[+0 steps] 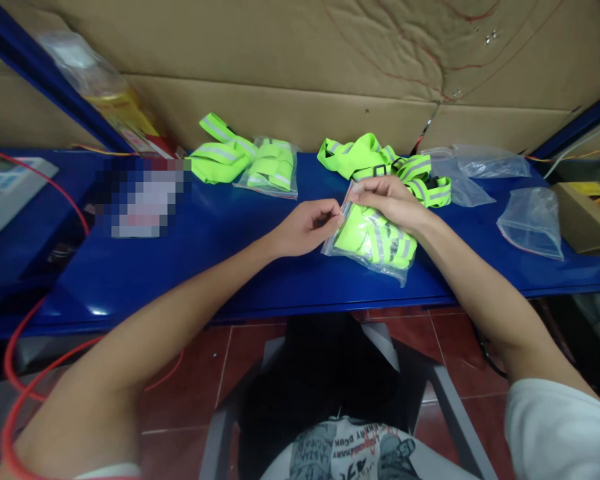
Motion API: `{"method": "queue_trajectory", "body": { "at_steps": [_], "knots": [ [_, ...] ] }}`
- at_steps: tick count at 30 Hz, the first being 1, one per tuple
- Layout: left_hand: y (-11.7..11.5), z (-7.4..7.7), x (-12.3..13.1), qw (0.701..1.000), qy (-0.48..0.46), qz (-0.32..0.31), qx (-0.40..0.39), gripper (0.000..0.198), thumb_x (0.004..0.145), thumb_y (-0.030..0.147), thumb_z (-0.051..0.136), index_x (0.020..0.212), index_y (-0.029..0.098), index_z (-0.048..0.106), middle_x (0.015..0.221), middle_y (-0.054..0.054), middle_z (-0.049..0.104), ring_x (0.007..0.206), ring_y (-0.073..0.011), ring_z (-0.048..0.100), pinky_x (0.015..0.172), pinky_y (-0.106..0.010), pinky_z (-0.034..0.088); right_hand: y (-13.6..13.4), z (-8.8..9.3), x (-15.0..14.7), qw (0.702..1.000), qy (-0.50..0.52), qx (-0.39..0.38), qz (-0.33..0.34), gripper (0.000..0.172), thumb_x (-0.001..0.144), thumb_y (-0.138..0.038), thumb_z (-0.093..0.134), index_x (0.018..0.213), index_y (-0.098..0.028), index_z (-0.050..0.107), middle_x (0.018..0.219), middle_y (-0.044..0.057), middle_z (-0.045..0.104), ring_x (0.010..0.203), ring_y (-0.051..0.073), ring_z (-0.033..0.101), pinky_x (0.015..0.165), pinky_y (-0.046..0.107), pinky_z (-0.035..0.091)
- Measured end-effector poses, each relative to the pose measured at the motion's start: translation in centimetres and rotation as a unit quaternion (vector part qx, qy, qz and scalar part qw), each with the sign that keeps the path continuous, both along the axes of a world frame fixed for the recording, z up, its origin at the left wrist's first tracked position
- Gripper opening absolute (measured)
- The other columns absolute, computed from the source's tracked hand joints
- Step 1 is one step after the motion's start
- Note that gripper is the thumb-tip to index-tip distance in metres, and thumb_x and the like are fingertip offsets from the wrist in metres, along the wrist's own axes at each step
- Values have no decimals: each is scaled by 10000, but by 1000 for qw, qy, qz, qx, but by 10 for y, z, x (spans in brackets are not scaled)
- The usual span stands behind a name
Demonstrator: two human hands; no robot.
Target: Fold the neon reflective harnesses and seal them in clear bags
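A clear zip bag [375, 243] stuffed with a folded neon-green reflective vest lies on the blue table [220, 260] in front of me. My left hand [307, 227] pinches the bag's top edge at its left end. My right hand [387, 199] is closed on the same top edge, a little to the right, with its fingers pressed along the seal. Both hands meet over the bag's mouth.
A loose green vest [380, 163] lies behind the bag. Another loose vest [220, 157] and a bagged vest [273, 170] sit at the back left. Empty clear bags [533, 220] lie at right, beside a cardboard box [587, 213]. A red cable [25, 400] loops at left.
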State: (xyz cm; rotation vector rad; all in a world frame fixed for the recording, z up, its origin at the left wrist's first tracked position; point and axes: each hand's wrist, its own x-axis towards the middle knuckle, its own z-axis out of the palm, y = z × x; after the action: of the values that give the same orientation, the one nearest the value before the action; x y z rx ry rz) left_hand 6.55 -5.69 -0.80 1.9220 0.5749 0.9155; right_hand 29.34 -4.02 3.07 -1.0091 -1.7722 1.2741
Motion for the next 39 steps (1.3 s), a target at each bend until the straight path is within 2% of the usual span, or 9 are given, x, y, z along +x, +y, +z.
{"method": "queue_trajectory", "body": {
  "at_steps": [4,8,12,16,20,26,30,34,39],
  "knots": [
    [0,-4,0,1000,-10,-10,1,426,1085,523,615,820,200,529,677,39,490,578,-88,449,517,-215,362,0,-1,4,999,-6,-30,30,353,693,-487,987,815,-191,839,837,28,796,736,143,667,681,277,527],
    [3,-3,-4,999,12,-21,-32,431,1071,518,645,800,196,553,640,40,510,543,-87,473,505,-230,357,0,-2,5,1000,9,-9,20,375,681,-503,999,828,-191,851,845,40,810,755,153,686,690,279,541],
    [4,2,-6,999,30,-25,2,498,1071,538,627,734,191,514,652,32,494,568,-87,447,526,-235,348,0,0,4,1000,1,3,19,405,695,-544,985,837,-189,851,860,54,815,793,174,709,705,292,560],
    [-2,5,-2,999,34,-23,23,479,1069,561,608,774,201,492,675,42,453,579,-91,417,535,-233,352,0,3,5,999,-9,-29,17,393,683,-544,982,795,-197,835,845,47,806,806,179,718,741,308,582],
    [-6,4,2,999,33,-16,22,463,1075,548,591,781,207,480,670,48,416,581,-97,381,528,-231,324,1,4,9,997,-33,-52,43,378,660,-494,999,769,-182,817,814,50,784,777,177,703,713,314,558],
    [1,3,-4,997,77,-24,3,510,1063,619,571,775,202,509,645,44,459,565,-100,424,534,-234,333,4,2,10,997,-31,13,65,373,675,-472,1007,754,-165,810,821,55,749,766,155,663,719,313,522],
    [2,7,-7,989,130,8,66,547,1104,593,492,723,202,454,623,44,403,567,-104,367,527,-247,272,5,-1,10,999,-14,14,49,376,677,-502,1000,778,-187,820,822,40,750,765,161,664,712,315,527],
    [-1,8,-3,991,96,26,90,538,1122,569,464,726,210,408,637,46,360,577,-108,332,530,-262,258,4,-1,8,999,-10,-36,19,374,691,-479,987,794,-165,812,822,50,763,775,169,685,725,312,542],
    [-2,6,-2,996,54,24,70,565,1107,571,516,694,210,379,639,49,326,581,-105,303,534,-272,246,3,-1,6,998,-6,-57,19,384,639,-454,1009,824,-175,820,847,56,796,818,191,724,746,318,578]
  ]
}}
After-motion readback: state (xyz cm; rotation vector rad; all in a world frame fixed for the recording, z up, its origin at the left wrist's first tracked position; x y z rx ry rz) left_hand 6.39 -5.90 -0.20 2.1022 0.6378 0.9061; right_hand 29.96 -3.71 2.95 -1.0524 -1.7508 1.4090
